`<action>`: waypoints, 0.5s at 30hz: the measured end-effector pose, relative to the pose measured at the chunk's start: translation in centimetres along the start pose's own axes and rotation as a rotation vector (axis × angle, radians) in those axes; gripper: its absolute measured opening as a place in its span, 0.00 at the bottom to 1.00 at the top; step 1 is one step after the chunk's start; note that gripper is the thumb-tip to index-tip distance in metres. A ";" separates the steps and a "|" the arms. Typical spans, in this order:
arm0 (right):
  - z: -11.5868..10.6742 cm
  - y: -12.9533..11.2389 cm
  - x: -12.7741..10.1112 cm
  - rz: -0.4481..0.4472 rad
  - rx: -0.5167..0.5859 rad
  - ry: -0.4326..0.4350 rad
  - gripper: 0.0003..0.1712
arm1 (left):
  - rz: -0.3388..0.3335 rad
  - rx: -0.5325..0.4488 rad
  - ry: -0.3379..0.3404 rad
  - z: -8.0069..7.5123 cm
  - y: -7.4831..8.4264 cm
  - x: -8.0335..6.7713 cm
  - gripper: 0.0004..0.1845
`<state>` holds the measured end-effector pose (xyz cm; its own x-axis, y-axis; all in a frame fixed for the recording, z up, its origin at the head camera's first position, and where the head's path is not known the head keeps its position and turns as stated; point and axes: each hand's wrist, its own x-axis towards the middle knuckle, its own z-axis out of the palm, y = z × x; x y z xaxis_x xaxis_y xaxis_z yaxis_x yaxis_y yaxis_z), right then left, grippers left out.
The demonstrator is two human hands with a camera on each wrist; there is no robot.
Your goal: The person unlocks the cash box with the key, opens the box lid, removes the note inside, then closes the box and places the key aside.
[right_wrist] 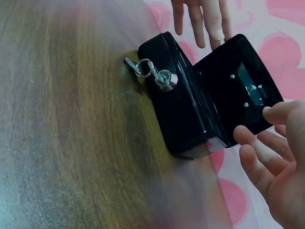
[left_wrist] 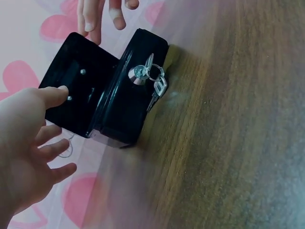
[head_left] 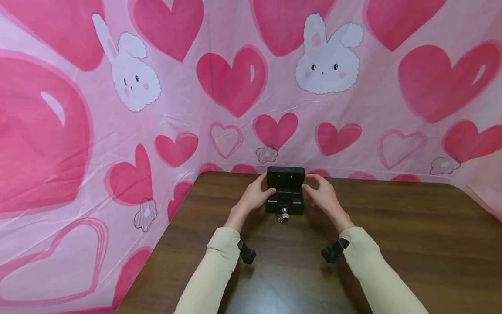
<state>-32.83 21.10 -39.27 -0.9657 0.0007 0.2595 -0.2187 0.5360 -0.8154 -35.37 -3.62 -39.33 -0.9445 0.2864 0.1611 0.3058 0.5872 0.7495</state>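
Note:
A small black cash box (head_left: 285, 206) stands on the table with its lid raised and its lock side toward me. A silver lock (left_wrist: 138, 72) holds one key, and another key (left_wrist: 161, 87) hangs from the ring. At the box's left side is my left hand (head_left: 252, 196), its thumb overlapping the inside of the lid (right_wrist: 238, 81) and its other fingers spread outside. My right hand (head_left: 323, 196) mirrors it on the right, thumb right at the lid's edge, fingers loosely bent beside it. Metal studs (right_wrist: 232, 76) show inside the lid.
The brown wood-grain table (head_left: 392, 244) reaches back to a pink cloth (head_left: 282, 100) printed with hearts and rabbits, which hangs close behind the box. A black wrist camera (head_left: 247, 253) is strapped to the left wrist, another wrist camera (head_left: 333, 251) to the right.

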 end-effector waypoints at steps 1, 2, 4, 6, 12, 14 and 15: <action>0.1 0.0 0.1 0.001 0.009 -0.004 0.27 | 0.001 -0.002 0.001 0.1 -0.1 0.1 0.39; 0.1 0.1 0.2 0.001 0.013 -0.004 0.28 | 0.001 -0.004 0.003 0.2 -0.1 0.2 0.40; 0.2 0.2 0.3 -0.001 0.024 -0.011 0.29 | -0.003 -0.009 0.003 0.4 -0.2 0.4 0.40; 0.3 0.2 0.5 -0.003 0.036 -0.016 0.30 | -0.001 -0.015 0.006 0.5 -0.2 0.6 0.40; 0.6 0.5 0.9 -0.001 0.074 -0.037 0.33 | -0.007 -0.018 0.002 0.8 -0.1 1.0 0.43; 0.7 0.6 1.0 0.002 0.077 -0.038 0.33 | -0.015 -0.025 -0.001 0.8 -0.1 1.1 0.43; 0.7 0.6 1.1 0.005 0.079 -0.039 0.33 | -0.022 -0.029 -0.002 0.9 -0.1 1.1 0.43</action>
<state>-34.09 20.83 -39.89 -0.9713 -0.0299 0.2361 -0.2223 0.4677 -0.8555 -36.35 -2.69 -39.78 -0.9506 0.2755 0.1434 0.2817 0.5707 0.7713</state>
